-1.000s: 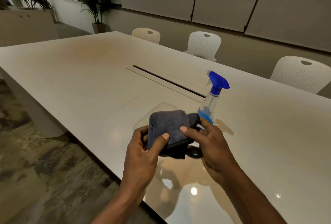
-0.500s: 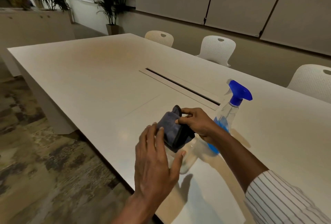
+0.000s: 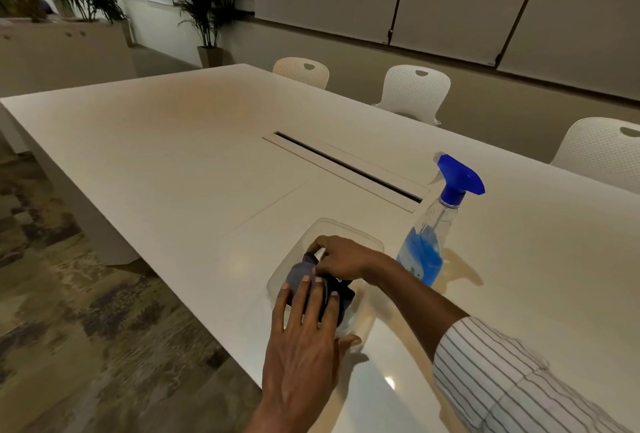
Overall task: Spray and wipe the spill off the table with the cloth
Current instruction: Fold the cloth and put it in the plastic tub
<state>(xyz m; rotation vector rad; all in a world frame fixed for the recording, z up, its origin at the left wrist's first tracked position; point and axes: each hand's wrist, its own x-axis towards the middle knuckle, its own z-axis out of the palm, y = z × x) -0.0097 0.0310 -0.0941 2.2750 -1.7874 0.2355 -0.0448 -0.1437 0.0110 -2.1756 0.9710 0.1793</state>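
On the table (image 3: 173,141), a clear tray (image 3: 349,230) holds the grey cloth (image 3: 301,275), pinched by the right hand (image 3: 341,259); the left hand (image 3: 304,342) lies flat, fingers spread. The spray bottle (image 3: 429,242), part-filled with blue liquid, stands just beside; no legible label.

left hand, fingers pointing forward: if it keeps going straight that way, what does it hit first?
The cloth: the left hand already has its fingertips over it, inside the clear container. Just beyond lies the right hand, which pinches the cloth. Whether the left fingertips already touch the cloth is unclear.
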